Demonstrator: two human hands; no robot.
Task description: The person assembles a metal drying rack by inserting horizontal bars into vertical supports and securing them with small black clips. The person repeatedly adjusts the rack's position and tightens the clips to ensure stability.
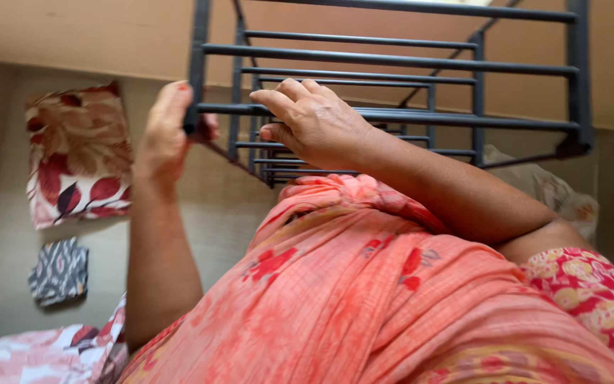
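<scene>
Head view: the picture looks tilted, with the floor running up the left side. The person's left hand [167,131] is closed around the end post of a dark grey metal rack [392,67], its fingers wrapped over the post near the rack's left edge. The right hand [314,121] lies on one of the rack's horizontal bars, just beside the left hand; its fingers curl over the bar, but whether they truly clamp it cannot be told. The right forearm runs from the lower right across the person's body to that bar.

The rack is a frame of parallel bars with upright posts, and it fills the upper middle and upper right of the picture, in front of a pale beige wall. A coral-pink draped cloth [364,299] with red flowers, worn by the person, fills the lower middle.

On the pale tiled floor [8,213] at the left lie a folded floral cloth [79,153] in red, brown and white and, apart from it, a smaller grey patterned cloth [58,272].
</scene>
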